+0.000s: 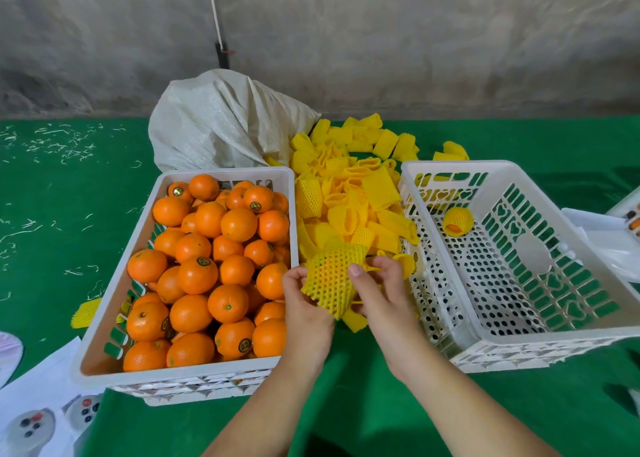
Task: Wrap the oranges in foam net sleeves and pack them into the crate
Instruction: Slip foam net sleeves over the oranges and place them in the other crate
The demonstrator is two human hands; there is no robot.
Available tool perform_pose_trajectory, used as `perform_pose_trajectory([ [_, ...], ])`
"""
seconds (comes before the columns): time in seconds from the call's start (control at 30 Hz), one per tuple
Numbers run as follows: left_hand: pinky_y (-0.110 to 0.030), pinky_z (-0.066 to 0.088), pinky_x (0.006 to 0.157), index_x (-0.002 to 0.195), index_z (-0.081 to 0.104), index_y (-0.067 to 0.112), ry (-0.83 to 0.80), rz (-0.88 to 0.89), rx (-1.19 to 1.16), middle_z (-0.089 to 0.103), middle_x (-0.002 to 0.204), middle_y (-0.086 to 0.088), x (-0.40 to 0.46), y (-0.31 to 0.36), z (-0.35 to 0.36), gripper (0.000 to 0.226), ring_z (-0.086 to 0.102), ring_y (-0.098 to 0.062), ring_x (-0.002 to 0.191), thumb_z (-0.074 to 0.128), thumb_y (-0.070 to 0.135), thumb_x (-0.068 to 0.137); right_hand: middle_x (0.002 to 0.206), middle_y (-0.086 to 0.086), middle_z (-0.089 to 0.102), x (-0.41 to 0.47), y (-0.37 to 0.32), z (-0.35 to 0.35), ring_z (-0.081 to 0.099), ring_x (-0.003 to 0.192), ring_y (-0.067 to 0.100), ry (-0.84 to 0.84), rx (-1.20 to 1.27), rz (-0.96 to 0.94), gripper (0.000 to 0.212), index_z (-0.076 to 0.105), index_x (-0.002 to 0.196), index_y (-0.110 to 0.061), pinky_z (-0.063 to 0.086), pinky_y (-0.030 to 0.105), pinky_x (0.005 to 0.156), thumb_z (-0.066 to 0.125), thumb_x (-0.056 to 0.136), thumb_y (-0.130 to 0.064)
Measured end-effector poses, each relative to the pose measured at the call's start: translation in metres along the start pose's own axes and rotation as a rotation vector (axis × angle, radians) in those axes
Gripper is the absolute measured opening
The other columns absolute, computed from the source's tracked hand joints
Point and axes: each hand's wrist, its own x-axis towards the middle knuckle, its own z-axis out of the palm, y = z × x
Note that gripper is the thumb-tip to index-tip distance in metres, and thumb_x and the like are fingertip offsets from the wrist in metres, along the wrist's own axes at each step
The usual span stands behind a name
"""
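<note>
At the lower centre of the frame both hands worked one yellow foam net sleeve [330,280] stretched over an orange, whose skin showed only as colour through the mesh; the left hand [301,295] gripped the sleeve's left edge with curled fingers, and the right hand [377,290] pinched its right side, thumb on top. The step in hand looked like drawing the sleeve fully round the fruit; to do it well, I judged, the two hands should pull the mesh evenly apart and down so it seats without bunching or tearing, and both open ends should close in over the orange (whether the far end was already covered could not be told).

The loose oranges [207,269] filled the white crate [104,321] at left; the spare sleeves [349,197] lay heaped between it and the second, nearly empty crate [519,339] at right, which held a single wrapped orange [458,221] near its far left corner. A white sack [221,124] slumped behind the pile.

The hands hung just beside the empty crate's near left wall, so the way in ran up and over that rim; the floor of that crate offered wide room, while the full crate's right rim lay close by the left wrist; the green mat [363,404] in the foreground gave the forearms room.
</note>
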Motion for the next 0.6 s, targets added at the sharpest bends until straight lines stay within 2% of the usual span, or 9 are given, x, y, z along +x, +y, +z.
perform_pose_trajectory([
  [0.07, -0.032, 0.052, 0.069, 0.107, 0.043, 0.028, -0.018, 0.077, 0.066, 0.063, 0.101, -0.009, -0.003, -0.005, 0.0, 0.056, 0.063, -0.016, 0.088, 0.085, 0.041, 0.072, 0.133, -0.007, 0.068, 0.0, 0.0, 0.006, 0.064, 0.124, 0.014, -0.171, 0.2, 0.189, 0.06, 0.049, 0.142, -0.034, 0.049, 0.041, 0.108, 0.076, 0.09, -0.046],
  [0.17, -0.028, 0.054, 0.075, 0.11, 0.046, 0.042, -0.079, 0.162, 0.149, 0.062, 0.1, 0.016, -0.004, -0.012, -0.007, 0.044, 0.062, -0.01, 0.091, 0.079, 0.031, 0.082, 0.129, 0.001, 0.071, 0.006, 0.008, 0.011, 0.068, 0.119, 0.02, -0.13, 0.269, 0.107, 0.044, 0.058, 0.137, -0.028, 0.053, 0.04, 0.101, 0.072, 0.096, -0.02],
  [0.23, -0.023, 0.052, 0.085, 0.12, 0.047, 0.051, -0.172, 0.185, 0.272, 0.06, 0.105, 0.024, -0.004, -0.012, -0.012, 0.048, 0.062, -0.007, 0.102, 0.073, 0.022, 0.092, 0.129, 0.006, 0.071, 0.012, 0.012, 0.011, 0.07, 0.115, 0.03, -0.015, 0.316, 0.085, 0.049, 0.057, 0.137, -0.027, 0.055, 0.045, 0.097, 0.078, 0.092, -0.028],
  [0.3, -0.022, 0.051, 0.098, 0.135, 0.047, 0.05, -0.308, 0.188, 0.37, 0.065, 0.121, 0.023, -0.007, -0.006, -0.014, 0.05, 0.062, -0.007, 0.122, 0.07, 0.021, 0.1, 0.13, 0.008, 0.069, 0.02, 0.015, 0.006, 0.07, 0.109, 0.032, 0.103, 0.363, 0.12, 0.076, 0.051, 0.141, -0.027, 0.058, 0.047, 0.093, 0.084, 0.075, -0.046],
  [0.33, -0.024, 0.051, 0.102, 0.141, 0.049, 0.045, -0.382, 0.203, 0.424, 0.066, 0.128, 0.021, -0.008, -0.003, -0.017, 0.047, 0.062, -0.008, 0.128, 0.069, 0.026, 0.102, 0.127, 0.008, 0.07, 0.023, 0.016, 0.002, 0.071, 0.099, 0.028, 0.147, 0.327, 0.106, 0.083, 0.051, 0.141, -0.03, 0.06, 0.044, 0.085, 0.085, 0.069, -0.052],
  [0.4, -0.025, 0.052, 0.099, 0.139, 0.059, 0.041, -0.47, 0.309, 0.609, 0.066, 0.129, 0.023, -0.001, 0.006, -0.029, 0.036, 0.062, -0.007, 0.125, 0.063, 0.045, 0.103, 0.118, 0.006, 0.072, 0.03, 0.015, -0.013, 0.068, 0.075, 0.019, 0.184, 0.212, 0.078, 0.084, 0.052, 0.137, -0.035, 0.057, 0.035, 0.067, 0.085, 0.065, -0.063],
  [0.47, -0.024, 0.052, 0.091, 0.132, 0.065, 0.042, -0.418, 0.39, 0.809, 0.065, 0.122, 0.029, 0.016, 0.015, -0.052, 0.033, 0.062, -0.004, 0.118, 0.054, 0.056, 0.104, 0.114, 0.004, 0.073, 0.039, 0.014, -0.033, 0.062, 0.066, 0.016, 0.2, 0.192, 0.089, 0.082, 0.055, 0.135, -0.039, 0.052, 0.032, 0.059, 0.083, 0.065, -0.071],
  [0.5, -0.025, 0.053, 0.09, 0.132, 0.065, 0.04, -0.368, 0.38, 0.852, 0.065, 0.122, 0.028, 0.027, 0.019, -0.061, 0.031, 0.062, -0.004, 0.117, 0.053, 0.052, 0.105, 0.114, 0.002, 0.074, 0.044, 0.012, -0.048, 0.059, 0.065, 0.015, 0.22, 0.211, 0.08, 0.078, 0.057, 0.133, -0.041, 0.051, 0.032, 0.057, 0.083, 0.066, -0.072],
  [0.6, -0.035, 0.051, 0.098, 0.139, 0.061, 0.026, -0.297, 0.345, 1.11, 0.066, 0.136, 0.005, 0.055, 0.019, -0.086, 0.038, 0.062, -0.021, 0.119, 0.065, 0.018, 0.102, 0.112, -0.005, 0.075, 0.064, 0.002, -0.086, 0.063, 0.07, 0.013, 0.315, 0.241, 0.001, 0.062, 0.061, 0.129, -0.04, 0.052, 0.029, 0.058, 0.084, 0.075, -0.059],
])
